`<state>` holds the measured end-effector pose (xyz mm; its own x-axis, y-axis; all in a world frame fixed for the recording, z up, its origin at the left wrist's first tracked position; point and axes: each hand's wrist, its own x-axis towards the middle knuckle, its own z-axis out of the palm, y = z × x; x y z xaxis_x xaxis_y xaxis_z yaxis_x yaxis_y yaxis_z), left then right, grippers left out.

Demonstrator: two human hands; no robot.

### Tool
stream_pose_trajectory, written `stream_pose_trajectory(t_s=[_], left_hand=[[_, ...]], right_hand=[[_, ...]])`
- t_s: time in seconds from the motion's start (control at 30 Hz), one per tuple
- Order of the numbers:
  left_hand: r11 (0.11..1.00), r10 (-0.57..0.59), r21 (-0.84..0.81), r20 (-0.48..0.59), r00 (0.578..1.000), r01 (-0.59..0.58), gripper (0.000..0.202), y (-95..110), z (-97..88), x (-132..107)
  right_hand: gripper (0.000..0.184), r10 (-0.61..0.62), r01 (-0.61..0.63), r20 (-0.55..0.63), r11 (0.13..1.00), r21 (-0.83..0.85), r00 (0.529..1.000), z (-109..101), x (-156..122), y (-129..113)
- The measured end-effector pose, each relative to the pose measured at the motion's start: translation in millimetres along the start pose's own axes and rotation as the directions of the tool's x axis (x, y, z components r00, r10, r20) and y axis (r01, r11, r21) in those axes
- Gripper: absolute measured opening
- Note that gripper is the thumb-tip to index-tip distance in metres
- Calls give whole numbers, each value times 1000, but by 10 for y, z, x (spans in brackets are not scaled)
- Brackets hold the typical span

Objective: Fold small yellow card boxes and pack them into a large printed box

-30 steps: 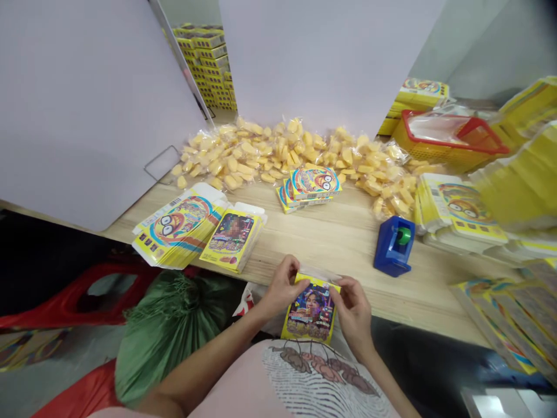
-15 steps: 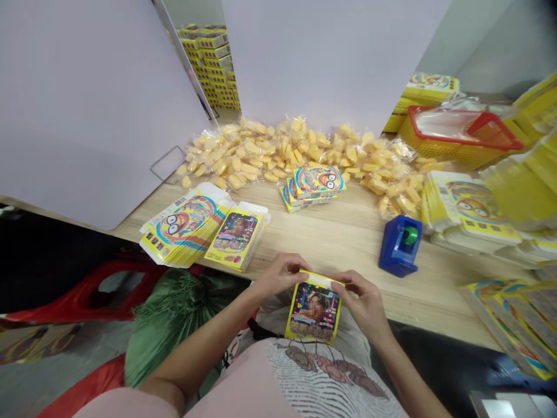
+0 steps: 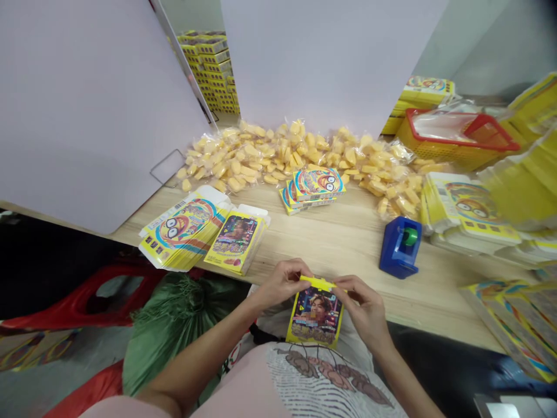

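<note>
A yellow printed carton (image 3: 315,313) with a dark picture panel is held over my lap, just off the table's front edge. My left hand (image 3: 285,283) pinches its top left corner between thumb and fingers. At the top right corner, my right hand (image 3: 363,302) grips the same carton, thumb on the front face. A yellow flap lies along the top edge between both hands. Left of them on the table rest a fanned stack of flat cartons (image 3: 185,229) and a smaller stack (image 3: 235,241) with the dark panel facing up.
Clear bags of yellow pieces (image 3: 282,151) line the back of the table (image 3: 339,238), with several cartons (image 3: 317,186) before them. A blue tape dispenser (image 3: 400,247) stands right. Beyond are a red-rimmed basket (image 3: 461,145) and more cartons (image 3: 474,203). A green sack (image 3: 174,331) sits below left.
At the carton's top, a white strip showed between my hands; now the yellow flap is there. Both hands keep their hold on the corners.
</note>
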<state>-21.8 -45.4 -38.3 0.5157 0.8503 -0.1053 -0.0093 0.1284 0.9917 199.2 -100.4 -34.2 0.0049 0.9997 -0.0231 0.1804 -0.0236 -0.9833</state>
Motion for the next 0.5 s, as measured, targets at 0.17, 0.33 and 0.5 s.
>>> stream_pose_trajectory(t_s=[0.17,0.33,0.5], left_hand=[[989,-13,-148,-65,998,4,23,-102,161,-32],[953,-177,-261,-78,981,151,30,-99,274,-42],[936,-216,-306,-100,971,176,28,-93,251,76]], right_hand=[[10,-9,11,-112,1000,17,994,78,-104,64],[13,-102,84,-215,992,-90,971,-149,-55,110],[24,-148,-27,-715,973,-228,683,-815,291,243]])
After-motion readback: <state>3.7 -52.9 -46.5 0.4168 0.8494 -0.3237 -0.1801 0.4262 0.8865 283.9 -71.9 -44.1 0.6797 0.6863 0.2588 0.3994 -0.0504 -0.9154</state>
